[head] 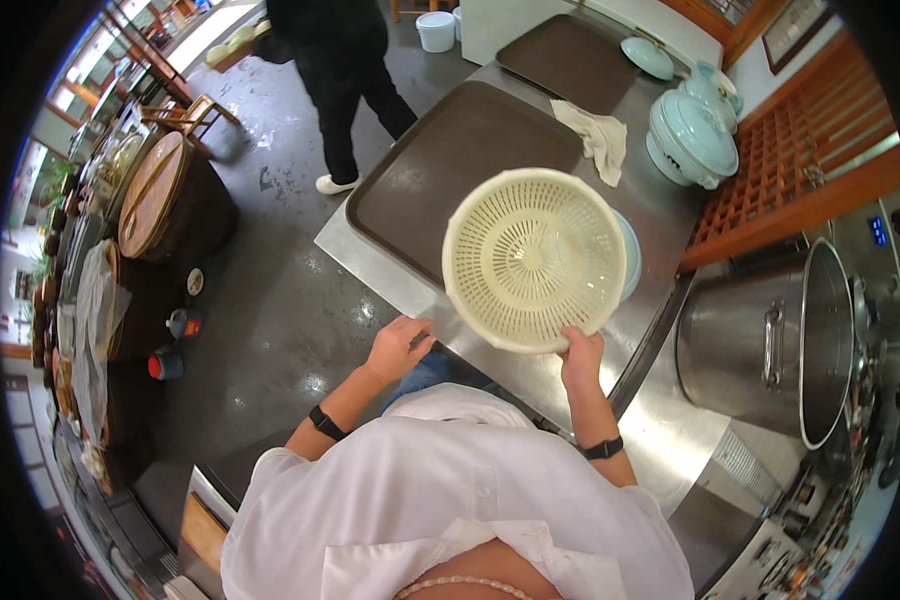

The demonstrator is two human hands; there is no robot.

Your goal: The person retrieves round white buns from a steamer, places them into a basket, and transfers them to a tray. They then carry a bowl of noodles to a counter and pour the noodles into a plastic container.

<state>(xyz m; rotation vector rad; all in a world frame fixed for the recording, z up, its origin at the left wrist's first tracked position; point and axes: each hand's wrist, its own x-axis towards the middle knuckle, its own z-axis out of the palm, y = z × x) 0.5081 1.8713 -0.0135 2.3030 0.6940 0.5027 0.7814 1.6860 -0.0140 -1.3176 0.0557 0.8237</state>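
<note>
A cream plastic colander (pixel 529 259) with slotted sides tilts over the stainless steel counter (pixel 487 326), its inside facing me. My right hand (pixel 583 356) grips its near rim, thumb on the inner side. Nothing shows inside the colander. My left hand (pixel 403 349) hovers by the counter's front edge, left of the colander, with bent fingers and nothing visible in it. Behind the colander lies a brown serving tray (pixel 457 157), partly covered by it. The rim of a pale blue dish (pixel 630 255) peeks out at the colander's right.
A second brown tray (pixel 570 64), a white cloth (pixel 596 139) and a lidded pale blue tureen (pixel 694 139) stand farther along the counter. On the right is a large steel stockpot (pixel 750 337). A person in black trousers (pixel 345 82) is beyond the counter; a wooden barrel (pixel 187 202) stands left.
</note>
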